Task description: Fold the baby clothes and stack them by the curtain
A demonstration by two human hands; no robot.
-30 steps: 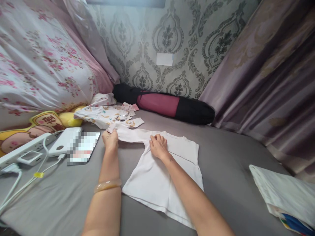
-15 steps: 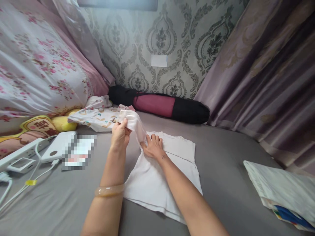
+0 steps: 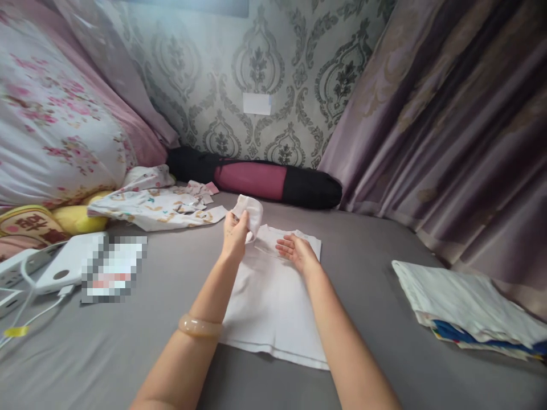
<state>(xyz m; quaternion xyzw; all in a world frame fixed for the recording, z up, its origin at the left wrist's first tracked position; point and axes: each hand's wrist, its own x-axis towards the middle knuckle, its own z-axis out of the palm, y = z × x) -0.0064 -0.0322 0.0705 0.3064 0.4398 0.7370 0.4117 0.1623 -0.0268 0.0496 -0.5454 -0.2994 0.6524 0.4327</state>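
A white shirt (image 3: 273, 307) lies spread on the grey bed sheet in front of me, its hem toward me. My left hand (image 3: 236, 230) is closed on the end of one sleeve (image 3: 252, 212) and holds it raised above the shirt's left side. Over the upper right part of the shirt is my right hand (image 3: 301, 253), its fingers apart and nothing in them. I cannot tell whether it touches the cloth. A pale bangle (image 3: 200, 327) circles my left forearm.
A stack of folded clothes (image 3: 465, 302) lies at right. Patterned clothing (image 3: 158, 208) is at back left, near a yellow cushion (image 3: 72, 221). A white power bank (image 3: 74, 265) and a power strip with cables sit at left. A black-and-maroon roll bag (image 3: 252, 179) lies along the wall.
My left hand has moved right with the sleeve, folding it over toward the shirt. My right hand has left the shoulder area and shifted right, palm turned inward. The view has turned slightly right.
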